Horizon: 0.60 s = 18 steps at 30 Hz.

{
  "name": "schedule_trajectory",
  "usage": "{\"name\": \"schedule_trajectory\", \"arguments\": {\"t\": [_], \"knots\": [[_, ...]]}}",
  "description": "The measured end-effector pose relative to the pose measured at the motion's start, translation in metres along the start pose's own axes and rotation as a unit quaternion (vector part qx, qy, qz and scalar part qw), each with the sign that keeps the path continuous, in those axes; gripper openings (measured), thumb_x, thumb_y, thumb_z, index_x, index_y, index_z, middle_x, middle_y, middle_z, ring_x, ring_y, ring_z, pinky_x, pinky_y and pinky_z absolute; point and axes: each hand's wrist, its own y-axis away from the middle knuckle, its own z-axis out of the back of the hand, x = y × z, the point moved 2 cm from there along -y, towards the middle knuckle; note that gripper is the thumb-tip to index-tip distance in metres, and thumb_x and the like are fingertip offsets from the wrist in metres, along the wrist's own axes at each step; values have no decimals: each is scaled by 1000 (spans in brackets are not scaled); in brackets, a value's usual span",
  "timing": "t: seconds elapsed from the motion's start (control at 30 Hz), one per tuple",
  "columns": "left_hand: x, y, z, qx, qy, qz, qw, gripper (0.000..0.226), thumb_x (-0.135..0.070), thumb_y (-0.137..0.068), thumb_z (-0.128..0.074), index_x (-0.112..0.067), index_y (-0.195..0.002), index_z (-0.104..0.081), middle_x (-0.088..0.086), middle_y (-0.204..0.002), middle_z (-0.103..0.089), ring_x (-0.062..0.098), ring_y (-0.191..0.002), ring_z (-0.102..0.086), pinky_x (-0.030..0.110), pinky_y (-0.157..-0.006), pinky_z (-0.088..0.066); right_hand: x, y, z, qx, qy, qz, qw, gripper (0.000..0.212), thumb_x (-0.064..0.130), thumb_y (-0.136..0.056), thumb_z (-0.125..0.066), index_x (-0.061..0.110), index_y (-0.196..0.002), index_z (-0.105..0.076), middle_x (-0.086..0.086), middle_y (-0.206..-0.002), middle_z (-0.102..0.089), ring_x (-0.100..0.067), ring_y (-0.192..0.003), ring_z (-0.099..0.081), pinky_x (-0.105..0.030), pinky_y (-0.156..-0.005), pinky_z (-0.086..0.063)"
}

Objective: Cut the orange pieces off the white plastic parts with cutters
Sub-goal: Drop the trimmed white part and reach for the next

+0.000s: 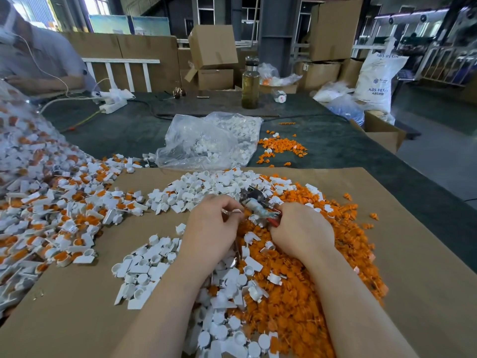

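My right hand grips the cutters, whose metal jaws point up and left over the piles. My left hand is curled, its fingertips pinching something small next to the cutter jaws; what it holds is mostly hidden. White plastic parts with orange pieces attached lie heaped at the left. Cut white parts sit in a pile in front of my left hand. Under and to the right of my hands spreads a big heap of cut orange pieces.
All lies on a cardboard sheet on a dark table. A clear bag of white parts and a small orange pile sit beyond. A bottle, power strip, boxes and a seated person are farther back.
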Motion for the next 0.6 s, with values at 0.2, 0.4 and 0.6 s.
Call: {"name": "schedule_trajectory", "arguments": {"t": [0.2, 0.4, 0.6], "knots": [[1, -1, 4, -4, 126, 78, 989, 17, -22, -98, -57, -32, -86, -63, -11, -76, -66, -1, -65, -59, 9, -52, -40, 1, 1, 2, -18, -6, -8, 1000, 18, 40, -90, -57, 27, -81, -47, 9, -72, -49, -7, -59, -45, -24, -44, -30], [-1, 0, 7, 21, 186, 124, 974, 8, -33, -98, -55, -32, -94, -62, -6, -96, -66, 11, -76, -55, 22, -61, -42, 2, 0, 8, -52, -137, -7, 989, 27, 42, -93, -52, 26, -72, -46, 7, -68, -54, -10, -61, -52, -26, -47, -33], [-4, 2, 10, 17, 169, 121, 978, 7, -33, -94, -62, -33, -101, -62, -8, -101, -61, 8, -76, -57, 25, -64, -45, 8, 3, 16, -37, -348, 15, 936, 24, 29, -92, -58, 21, -70, -55, -1, -67, -65, -6, -47, -46, -22, -46, -33]]}}
